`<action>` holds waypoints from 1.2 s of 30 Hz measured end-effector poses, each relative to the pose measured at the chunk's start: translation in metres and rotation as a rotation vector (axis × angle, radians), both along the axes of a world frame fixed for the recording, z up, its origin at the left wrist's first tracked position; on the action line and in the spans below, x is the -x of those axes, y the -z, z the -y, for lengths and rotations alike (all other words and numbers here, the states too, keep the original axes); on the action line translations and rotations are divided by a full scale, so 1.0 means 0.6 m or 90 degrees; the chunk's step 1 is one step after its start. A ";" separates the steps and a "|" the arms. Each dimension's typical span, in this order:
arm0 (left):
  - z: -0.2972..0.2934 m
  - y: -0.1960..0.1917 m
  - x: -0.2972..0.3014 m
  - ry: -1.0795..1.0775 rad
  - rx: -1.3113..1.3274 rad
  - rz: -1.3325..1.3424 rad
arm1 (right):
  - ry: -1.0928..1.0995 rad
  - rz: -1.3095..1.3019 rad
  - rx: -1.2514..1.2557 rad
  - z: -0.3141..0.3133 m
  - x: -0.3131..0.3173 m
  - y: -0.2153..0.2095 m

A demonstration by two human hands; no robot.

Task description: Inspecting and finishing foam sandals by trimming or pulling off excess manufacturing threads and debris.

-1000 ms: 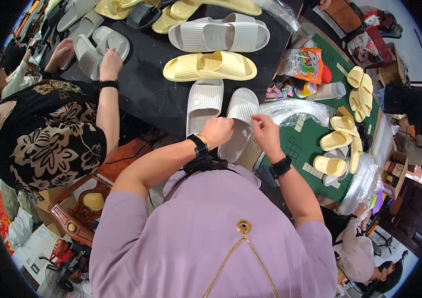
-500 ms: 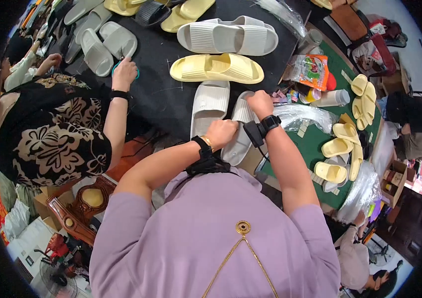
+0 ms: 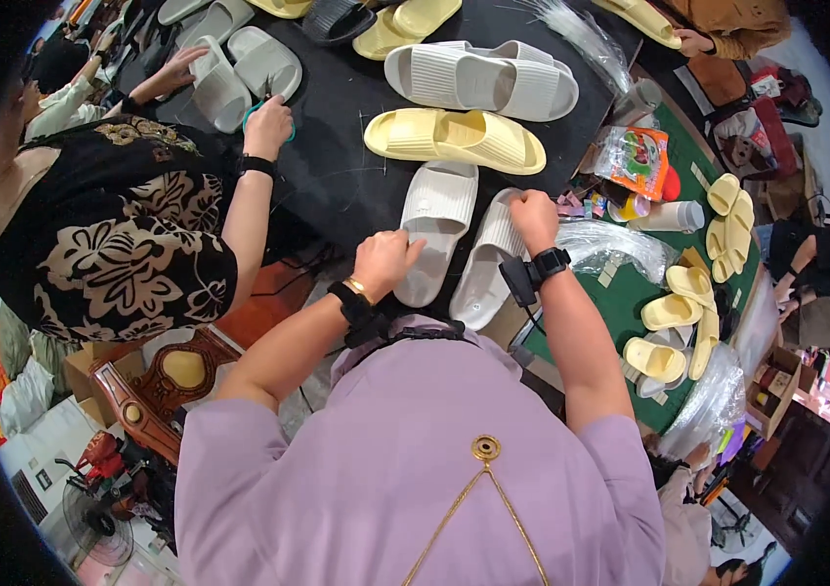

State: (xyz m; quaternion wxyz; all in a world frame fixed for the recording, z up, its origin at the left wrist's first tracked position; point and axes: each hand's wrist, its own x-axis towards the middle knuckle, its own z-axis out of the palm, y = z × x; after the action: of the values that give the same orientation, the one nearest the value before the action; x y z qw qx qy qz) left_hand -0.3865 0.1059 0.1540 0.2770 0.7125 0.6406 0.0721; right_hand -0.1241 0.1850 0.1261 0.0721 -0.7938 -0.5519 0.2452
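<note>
A pair of light grey slippers lies at the near edge of the black table in front of me. My left hand (image 3: 387, 264) is at the outer edge of the left slipper (image 3: 427, 256), fingers curled and thumb resting toward its footbed. My right hand (image 3: 535, 221) is closed on the outer side of the right slipper (image 3: 486, 272), by its ribbed strap. Both slippers point away from me, a narrow gap between them. Just beyond their toes is a pale yellow pair (image 3: 454, 140), and behind that a larger light grey pair (image 3: 481, 80).
At my left a co-worker's hand (image 3: 268, 127) holds teal-handled scissors over grey slippers (image 3: 266, 63). On the green mat (image 3: 591, 337) to the right are clear plastic wrap (image 3: 605, 244), an orange packet (image 3: 633, 161), a cup (image 3: 674, 217) and several yellow slippers (image 3: 672, 312).
My left hand has moved from the right slipper's inner side to the left slipper's outer edge. My right hand stays on the right slipper. The co-worker's other hand now reaches to the grey slippers.
</note>
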 end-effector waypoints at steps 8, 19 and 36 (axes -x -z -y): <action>-0.018 0.044 -0.027 -0.001 -0.040 -0.002 | -0.105 -0.156 -0.240 -0.008 0.040 0.005; -0.008 0.054 -0.034 -0.072 -0.035 0.006 | -0.209 -0.234 -0.262 -0.014 0.065 0.010; 0.021 0.080 -0.010 -0.123 -0.180 0.167 | -0.220 -0.252 -0.210 -0.008 0.060 0.015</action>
State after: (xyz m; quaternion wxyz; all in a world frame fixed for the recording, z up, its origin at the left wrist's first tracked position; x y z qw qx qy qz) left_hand -0.3806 0.0930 0.1062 0.2472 0.6640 0.6479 0.2796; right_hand -0.1601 0.1900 0.1170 0.2635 -0.6025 -0.6864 0.3105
